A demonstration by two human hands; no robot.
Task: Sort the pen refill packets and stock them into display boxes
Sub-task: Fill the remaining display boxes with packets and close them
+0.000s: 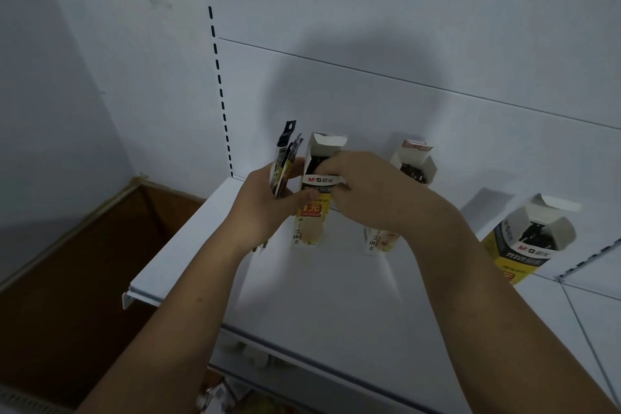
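**A:** Nearest entry?

**B:** Lower shelf (228, 386), bottom edge of view. Goods on it are blurred and cannot be identified. Above it is the white shelf (302, 306), with both bare forearms reaching across it.

**A:** To the left?

**B:** One brown cardboard carton (84, 262), open at the top, standing below and beside the shelf's left end.

**A:** Left hand?

**B:** Left hand (258, 205) is above the shelf, fingers curled round a bunch of pen refill packets (284, 161). The packets are held upright, black header tabs uppermost, fanned a little, just left of the left display box (311, 212).

**A:** Right hand?

**B:** Right hand (366, 185) is at the open mouth of that box. The fingers are curled over the front lip and the thumb is against the printed face, pinching the card. I cannot tell whether a packet lies under the fingers.

**A:** Condition of that box?

**B:** Upright on the shelf, top flap raised, dark refills visible inside. The front is yellow and white with a red logo band.

**A:** Other boxes?

**B:** Middle display box (415, 161) stands behind the right wrist, flap up, dark contents showing, lower half partly hidden by the arm. Right display box (532, 239) is well apart, near the shelf's right end. It is tilted, open, with dark contents and a yellow front.

**A:** Farthest?

**B:** White back panel (403, 27), carrying the person's shadow. One slotted upright (218, 77) runs down it to the shelf's rear left corner.
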